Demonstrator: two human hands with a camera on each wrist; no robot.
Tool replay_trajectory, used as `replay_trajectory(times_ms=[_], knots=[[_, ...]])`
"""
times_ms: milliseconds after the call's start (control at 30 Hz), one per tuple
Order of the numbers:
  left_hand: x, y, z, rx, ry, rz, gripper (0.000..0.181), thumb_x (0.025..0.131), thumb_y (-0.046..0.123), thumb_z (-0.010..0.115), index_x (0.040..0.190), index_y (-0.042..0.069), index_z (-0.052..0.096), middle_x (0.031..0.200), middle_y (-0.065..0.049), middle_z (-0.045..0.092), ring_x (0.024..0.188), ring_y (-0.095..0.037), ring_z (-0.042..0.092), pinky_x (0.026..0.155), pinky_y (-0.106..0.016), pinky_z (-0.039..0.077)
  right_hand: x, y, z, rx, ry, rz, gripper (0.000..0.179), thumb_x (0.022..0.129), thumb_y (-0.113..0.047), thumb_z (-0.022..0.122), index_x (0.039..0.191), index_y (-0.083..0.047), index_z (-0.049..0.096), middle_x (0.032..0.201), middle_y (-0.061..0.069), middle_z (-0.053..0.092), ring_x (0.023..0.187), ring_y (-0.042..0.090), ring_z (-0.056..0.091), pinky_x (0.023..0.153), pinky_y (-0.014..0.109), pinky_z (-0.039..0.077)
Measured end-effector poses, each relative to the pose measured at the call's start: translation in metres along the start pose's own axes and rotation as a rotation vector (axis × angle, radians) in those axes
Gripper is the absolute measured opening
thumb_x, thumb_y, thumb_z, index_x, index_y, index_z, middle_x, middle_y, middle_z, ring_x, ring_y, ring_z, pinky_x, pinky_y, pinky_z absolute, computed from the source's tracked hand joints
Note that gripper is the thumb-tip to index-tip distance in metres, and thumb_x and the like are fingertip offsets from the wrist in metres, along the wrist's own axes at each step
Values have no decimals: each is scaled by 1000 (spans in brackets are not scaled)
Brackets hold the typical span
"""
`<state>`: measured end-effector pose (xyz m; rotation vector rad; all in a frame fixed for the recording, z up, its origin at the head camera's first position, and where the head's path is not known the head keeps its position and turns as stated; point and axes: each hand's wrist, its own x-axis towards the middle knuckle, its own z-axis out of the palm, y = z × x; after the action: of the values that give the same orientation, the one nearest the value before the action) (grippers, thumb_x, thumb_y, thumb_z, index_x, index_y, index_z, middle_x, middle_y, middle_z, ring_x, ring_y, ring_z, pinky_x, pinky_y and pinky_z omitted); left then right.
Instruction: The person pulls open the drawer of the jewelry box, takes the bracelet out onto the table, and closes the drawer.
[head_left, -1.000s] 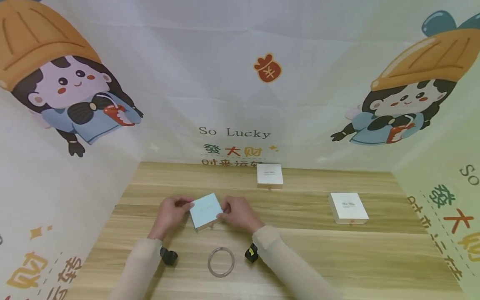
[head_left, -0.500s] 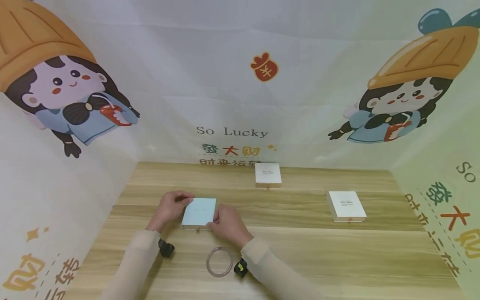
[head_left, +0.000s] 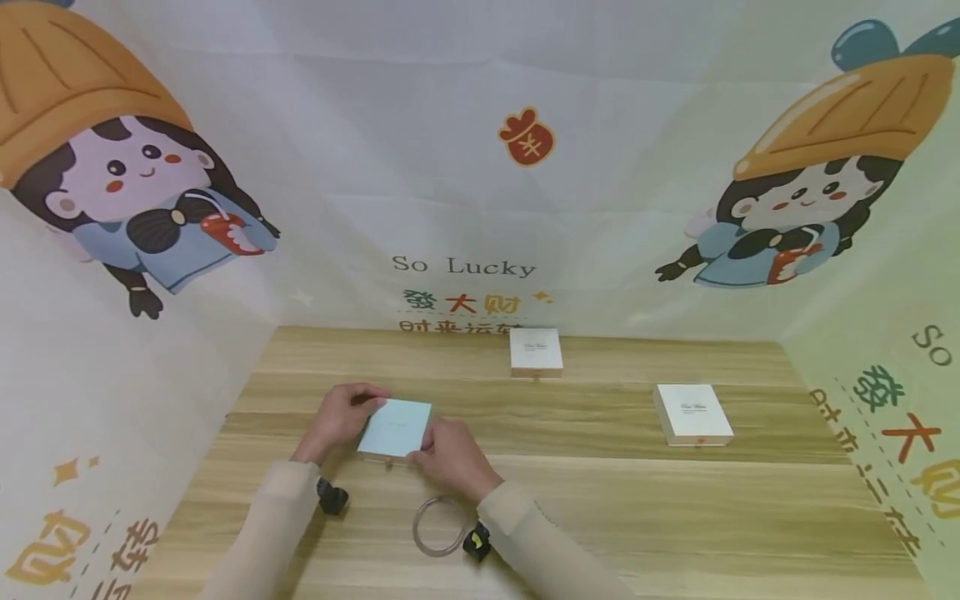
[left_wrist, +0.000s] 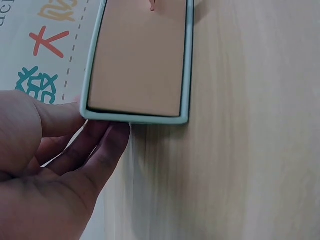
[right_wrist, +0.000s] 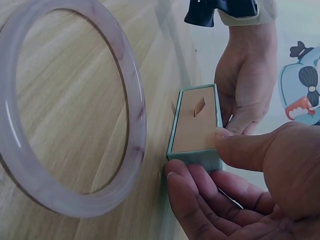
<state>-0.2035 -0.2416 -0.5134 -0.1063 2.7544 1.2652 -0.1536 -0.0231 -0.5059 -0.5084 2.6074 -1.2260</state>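
A light blue drawer box (head_left: 396, 429) is at the left of the wooden table, its lid facing up. My left hand (head_left: 345, 418) grips its left back corner, thumb on top. At its right front corner, my right hand (head_left: 453, 454) holds it between thumb and fingers. The right wrist view shows the tan drawer front (right_wrist: 192, 132) with a small ribbon pull tab (right_wrist: 199, 106), pushed in flush with the blue sleeve. Closer to me lies a pale lilac bangle (right_wrist: 136, 120), flat on the table beside my right wrist.
Two white boxes stand on the table: one white box (head_left: 536, 350) against the back wall, another white box (head_left: 692, 412) at the right. A printed cloth (head_left: 420, 208) walls in the back and both sides. Each wrist carries a black camera (head_left: 332, 497).
The blue box has turned until its front faces me and shifted left, both hands moving with it. My right hand has come left and nearer to me; the bangle stays put.
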Motion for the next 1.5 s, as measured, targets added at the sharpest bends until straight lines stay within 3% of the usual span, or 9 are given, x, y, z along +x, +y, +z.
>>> replay_trajectory(times_ms=[200,500,633,800,1000,1167,1300,1500], knots=[[-3,2,-1,10,22,8,22,104,15,59,116,6,75,125,-20,71,117,-34,65,96,-45,54,2,2,-1,-25,-8,-22,21,90,-16,78,81,-6,62,75,0,61,66,9,51,55,18,43],[-4,5,-2,9,6,16,21,104,14,60,116,6,74,125,-19,71,120,-35,64,99,-47,53,0,6,-7,-32,-14,-13,21,92,-24,77,84,-8,66,76,-3,63,66,6,52,56,18,44],[-5,5,-4,-12,-3,13,24,104,18,61,122,6,72,126,-17,71,121,-34,63,101,-48,52,-1,6,-13,-10,-9,-13,22,94,-30,74,87,-11,68,78,-4,66,68,4,56,60,18,47],[-4,9,-7,-5,8,64,34,104,23,62,133,5,65,129,-17,69,123,-36,62,103,-52,51,0,9,-26,-33,24,-73,21,94,-32,74,94,-11,72,88,0,72,75,5,60,68,21,52],[0,26,-6,-47,-1,120,45,102,25,65,142,4,57,143,-21,60,134,-39,55,110,-52,49,-2,17,-44,-76,11,-118,38,94,-29,72,123,-4,71,121,12,73,104,24,69,89,38,58],[6,45,1,-64,-43,166,53,100,30,67,147,8,53,153,-17,51,145,-38,44,117,-53,41,-5,27,-61,-146,44,-177,47,93,-28,73,133,-3,65,135,15,67,126,35,62,108,48,50],[13,58,9,-60,-72,206,56,100,33,67,150,13,50,159,-14,45,149,-35,38,121,-54,36,-6,37,-75,-194,91,-171,54,91,-28,75,138,-6,62,142,16,62,134,37,55,115,51,44],[26,75,18,-28,-110,270,62,100,34,67,153,9,46,161,-16,42,150,-37,37,120,-56,36,-5,51,-97,-254,171,-147,58,90,-30,77,139,-6,60,146,15,59,138,37,51,118,51,41]])
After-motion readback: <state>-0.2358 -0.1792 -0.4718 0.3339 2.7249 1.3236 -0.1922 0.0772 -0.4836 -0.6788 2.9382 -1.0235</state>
